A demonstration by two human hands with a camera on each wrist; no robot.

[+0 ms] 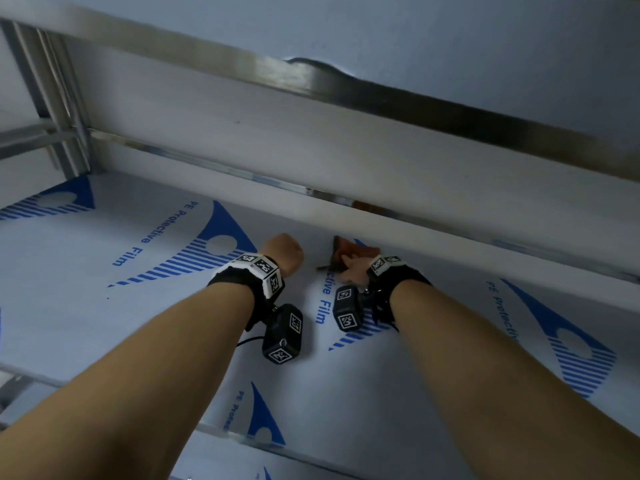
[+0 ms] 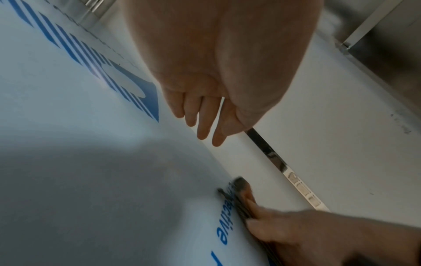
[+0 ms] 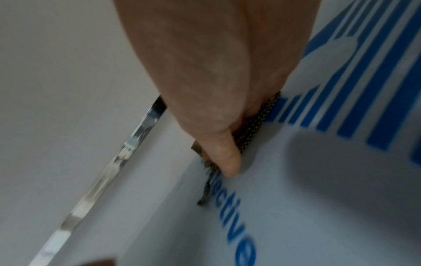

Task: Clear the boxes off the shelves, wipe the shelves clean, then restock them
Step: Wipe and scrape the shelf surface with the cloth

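Observation:
The shelf [image 1: 138, 306] is covered in white film with blue print, and no boxes are in view. My right hand [image 1: 351, 271] lies on a brown cloth [image 1: 346, 249] near the shelf's back edge and presses it flat onto the film. In the right wrist view the thumb [image 3: 227, 158] runs straight along the cloth's dark mesh side [image 3: 259, 118]. My left hand [image 1: 282, 252] is just left of it and holds nothing. In the left wrist view its fingers [image 2: 205, 122] reach straight down toward the film, with the cloth [image 2: 239, 189] and right hand [image 2: 307, 234] beyond.
A white back lip with a shiny metal strip [image 1: 311, 192] bounds the shelf behind the hands. The upper shelf's metal rail [image 1: 346, 88] hangs overhead. A metal upright [image 1: 52, 98] stands at far left. Another film-covered shelf [image 1: 277, 462] shows below.

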